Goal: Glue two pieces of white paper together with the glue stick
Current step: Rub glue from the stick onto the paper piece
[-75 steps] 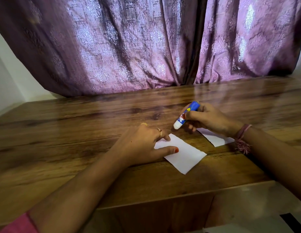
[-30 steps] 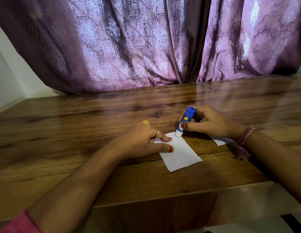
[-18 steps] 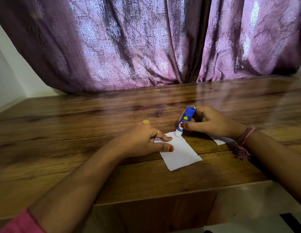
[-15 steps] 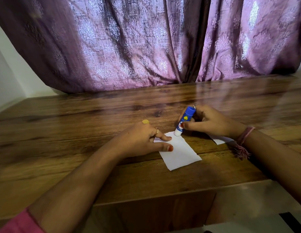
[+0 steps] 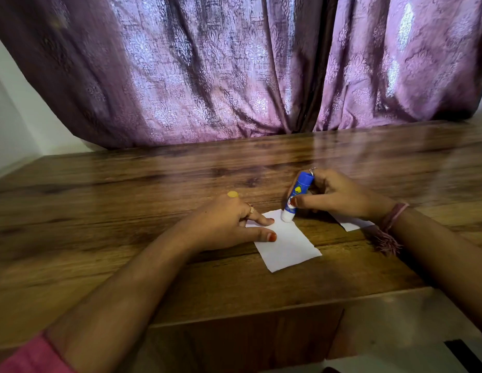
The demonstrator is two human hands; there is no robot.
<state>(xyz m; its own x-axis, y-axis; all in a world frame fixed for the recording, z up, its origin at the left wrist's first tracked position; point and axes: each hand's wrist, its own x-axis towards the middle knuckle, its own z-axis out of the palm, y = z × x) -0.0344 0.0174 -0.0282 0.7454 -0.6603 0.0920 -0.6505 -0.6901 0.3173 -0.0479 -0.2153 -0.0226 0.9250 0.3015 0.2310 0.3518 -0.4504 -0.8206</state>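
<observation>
A small white paper [image 5: 287, 244] lies on the wooden table [image 5: 126, 211]. My left hand [image 5: 226, 224] presses its left edge flat with thumb and forefinger stretched out. My right hand [image 5: 334, 193] grips a blue glue stick [image 5: 297, 193], tilted, with its white tip touching the paper's far corner. A second white paper [image 5: 351, 224] lies to the right, mostly hidden under my right hand and wrist.
A small yellow cap [image 5: 232, 194] sits on the table just beyond my left hand. A purple curtain [image 5: 234, 68] hangs behind the table. The table's front edge [image 5: 234, 319] runs below my forearms.
Since 2.5 s ago my right hand has lowered the glue stick from above the table onto the paper's far corner. My left hand has stayed on the paper.
</observation>
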